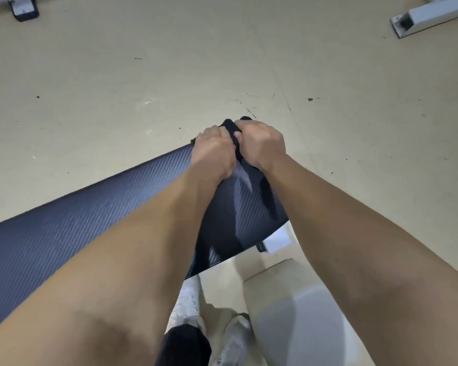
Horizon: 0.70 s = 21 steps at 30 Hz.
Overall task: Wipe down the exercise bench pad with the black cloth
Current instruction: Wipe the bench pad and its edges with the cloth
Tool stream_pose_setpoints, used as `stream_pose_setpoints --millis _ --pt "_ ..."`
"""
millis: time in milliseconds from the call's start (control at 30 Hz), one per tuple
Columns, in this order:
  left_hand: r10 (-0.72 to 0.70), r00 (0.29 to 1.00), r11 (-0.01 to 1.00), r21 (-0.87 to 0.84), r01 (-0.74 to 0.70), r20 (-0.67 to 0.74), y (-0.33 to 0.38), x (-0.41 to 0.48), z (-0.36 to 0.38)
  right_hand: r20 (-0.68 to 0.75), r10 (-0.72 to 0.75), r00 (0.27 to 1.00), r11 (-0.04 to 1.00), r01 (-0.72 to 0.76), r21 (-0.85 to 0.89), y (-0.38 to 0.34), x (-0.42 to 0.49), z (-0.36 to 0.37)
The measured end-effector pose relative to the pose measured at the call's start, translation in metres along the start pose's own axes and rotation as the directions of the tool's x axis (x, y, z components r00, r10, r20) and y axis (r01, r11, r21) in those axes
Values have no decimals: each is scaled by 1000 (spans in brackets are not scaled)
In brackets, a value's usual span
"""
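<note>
Surroundings: a beige floor (95, 75), scuffed and dotted with small dark specks, filled most of the view.
Far left corner: a dark foot of some equipment (24, 10) stood on the floor, well apart from the bench.
Far right corner: a white square metal tube (431, 15) lay on the floor, its open end toward the camera.
Under the bench: a white frame part (278, 240) with a small dark fitting showed just below the pad's near right edge.
Near bottom: a pale shoe (236, 336) and a dark trouser leg (185, 344) stood on the floor between the forearms.
In the way: both forearms crossed over the pad and hid much of its right end.
Bench pad (64, 225): dark, with a woven texture, it ran from the lower left up to the hands.
Black cloth (233, 130): bunched at the pad's far end, between the two hands, with a bit sticking out past the knuckles.
Left hand (214, 151): closed in a fist on the cloth, pressed to the pad's end.
Right hand (262, 143): likewise clenched around the cloth, touching the left hand.
Containers: which, if any, could not be told.
</note>
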State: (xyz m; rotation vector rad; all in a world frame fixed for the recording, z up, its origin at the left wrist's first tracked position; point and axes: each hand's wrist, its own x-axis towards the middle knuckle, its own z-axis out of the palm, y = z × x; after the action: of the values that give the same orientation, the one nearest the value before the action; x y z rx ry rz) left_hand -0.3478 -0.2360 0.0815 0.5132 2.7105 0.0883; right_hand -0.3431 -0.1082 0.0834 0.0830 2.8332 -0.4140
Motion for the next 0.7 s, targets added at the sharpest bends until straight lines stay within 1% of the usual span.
stream_pose_setpoints --millis 67,133,200,267,333,433,500,633,700 --pt "36 999 999 -20 -35 40 13 12 -4 11 48 999 998 -49 46 14 2 -3" --pt "47 997 998 -39 -45 55 18 20 -9 87 128 988 989 -134 69 19 6 -8" --pt "43 994 999 -14 -41 105 19 22 -12 167 171 971 982 -181 45 17 13 -13" --pt "19 988 999 -29 -14 155 19 24 -17 241 180 954 980 -195 39 11 20 -26" --pt "-5 965 998 -59 21 263 21 26 -24 320 194 927 975 -217 38 8 21 -34" --pt "-9 928 999 -45 27 374 21 34 -32 395 206 895 974 -225 3 5 29 -40" --pt "-37 898 997 -47 64 438 20 40 -34 430 210 878 975 -220 -27 3 35 -43" --pt "-54 887 994 -57 90 459 23 42 -37 505 201 839 978 -197 -62 2 44 -51" --pt "-50 909 993 -75 88 414 21 39 -37 560 181 808 983 -162 -85 -1 51 -55"
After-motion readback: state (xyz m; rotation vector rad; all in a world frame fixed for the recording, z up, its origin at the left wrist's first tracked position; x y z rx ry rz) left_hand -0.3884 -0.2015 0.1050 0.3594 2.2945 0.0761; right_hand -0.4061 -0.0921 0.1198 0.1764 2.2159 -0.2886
